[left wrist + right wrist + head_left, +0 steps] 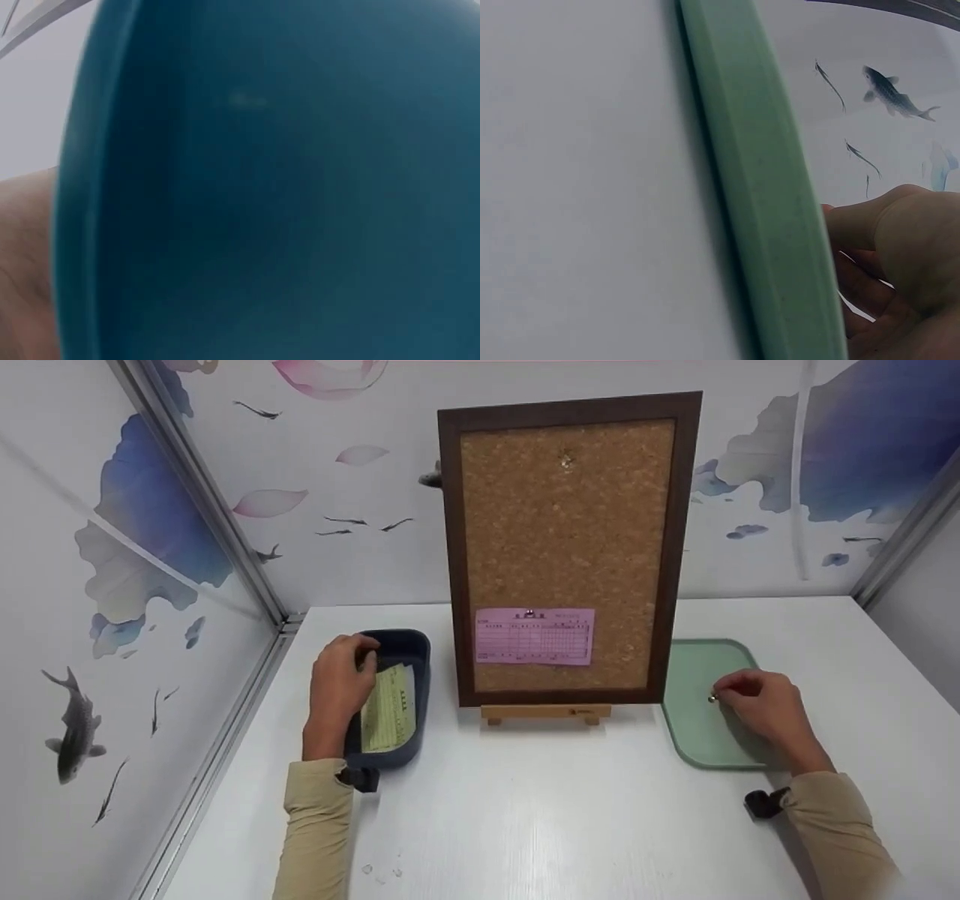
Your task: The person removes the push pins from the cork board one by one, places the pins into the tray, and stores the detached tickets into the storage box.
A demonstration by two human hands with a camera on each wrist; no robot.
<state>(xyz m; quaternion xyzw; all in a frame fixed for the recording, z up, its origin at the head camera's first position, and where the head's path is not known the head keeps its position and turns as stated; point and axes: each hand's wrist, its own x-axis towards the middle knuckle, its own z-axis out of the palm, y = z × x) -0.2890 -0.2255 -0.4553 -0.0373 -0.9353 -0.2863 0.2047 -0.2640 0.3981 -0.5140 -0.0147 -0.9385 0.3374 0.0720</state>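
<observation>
My left hand (341,675) is at the far left part of a dark blue bin (425,660), its fingers bent and a gap between thumb and forefinger; nothing shows in it. Inside the bin lie yellow-green printed slips (388,709). In the left wrist view the bin's wall (300,187) hides the fingers. My right hand (765,709) pinches a small shiny push pin (712,699) between thumb and forefinger, above a green tray (697,742). The right wrist view shows the tray's edge (769,187) beside that hand, but no pin.
A cork board (562,540) in a dark wooden frame stands upright on a small wooden stand (546,711) between the hands. One push pin (529,613) fixes a pink form (534,641) low on it. Shiny pins (566,460) sit near its top. Printed panels (337,555) enclose the white table (540,825).
</observation>
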